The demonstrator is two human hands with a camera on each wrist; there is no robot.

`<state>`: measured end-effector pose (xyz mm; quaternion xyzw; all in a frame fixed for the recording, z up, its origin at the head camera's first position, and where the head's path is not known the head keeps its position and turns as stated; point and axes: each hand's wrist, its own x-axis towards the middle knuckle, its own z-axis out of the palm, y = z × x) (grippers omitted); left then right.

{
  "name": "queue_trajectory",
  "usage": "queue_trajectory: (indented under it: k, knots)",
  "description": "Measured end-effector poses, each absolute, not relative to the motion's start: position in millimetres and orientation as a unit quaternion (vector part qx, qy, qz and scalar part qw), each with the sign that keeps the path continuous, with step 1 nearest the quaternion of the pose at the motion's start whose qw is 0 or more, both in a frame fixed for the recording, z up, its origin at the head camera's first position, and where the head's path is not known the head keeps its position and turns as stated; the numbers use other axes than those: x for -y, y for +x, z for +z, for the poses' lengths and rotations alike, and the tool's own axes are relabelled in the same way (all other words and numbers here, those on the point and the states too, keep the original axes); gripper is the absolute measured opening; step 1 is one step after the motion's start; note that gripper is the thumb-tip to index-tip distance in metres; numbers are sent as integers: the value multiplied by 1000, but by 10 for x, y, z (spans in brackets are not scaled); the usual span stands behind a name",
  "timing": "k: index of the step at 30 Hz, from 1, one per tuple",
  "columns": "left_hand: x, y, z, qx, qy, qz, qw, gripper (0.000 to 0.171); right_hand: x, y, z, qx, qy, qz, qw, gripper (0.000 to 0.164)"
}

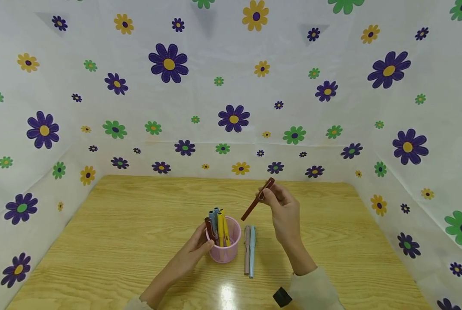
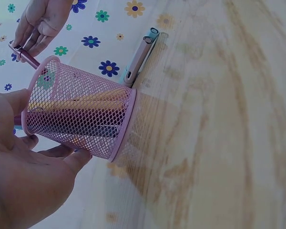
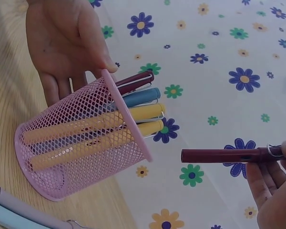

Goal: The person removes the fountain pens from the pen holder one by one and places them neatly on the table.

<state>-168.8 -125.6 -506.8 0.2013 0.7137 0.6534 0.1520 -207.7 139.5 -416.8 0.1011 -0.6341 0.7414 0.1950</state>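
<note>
My right hand (image 1: 286, 217) pinches a dark red pen (image 1: 251, 208) by its clip end, tilted with the other end pointing down and left. This pen hangs above and to the right of a pink mesh pen cup (image 1: 224, 255). At the cup's left side my left hand (image 1: 192, 252) holds it, thumb at the rim and fingers around the wall. Inside the cup stand two yellow pens (image 3: 148, 112), blue pens (image 3: 142, 97) and another dark red pen (image 3: 135, 83), capped ends up.
Right of the cup, a grey-pink pen (image 1: 247, 254) and a light blue pen (image 1: 252, 256) lie side by side on the wooden table (image 1: 137, 215). A flower-patterned white sheet (image 1: 199, 99) encloses the back and sides. A small black block (image 1: 282, 297) shows near the right sleeve.
</note>
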Motion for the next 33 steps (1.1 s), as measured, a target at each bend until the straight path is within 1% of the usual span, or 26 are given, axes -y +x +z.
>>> queue_trajectory:
  k: [12,23,27,33]
  knots:
    - [1259,-1684,-5060,-711,203,655,157,70,-1569,-2036,-4161,638,81,738,204,23]
    - [1262,-1703,-5054,-702,216,659,161,70,-1739,-1994,-4211,647,59,734,198,25]
    - [1264,-1699,-5049,-703,210,659,166,71,-1794,-1982,-4234,653,51,731,191,25]
    - [1270,-1699,-5044,-705,204,659,166,71,-1868,-1961,-4257,663,44,728,167,27]
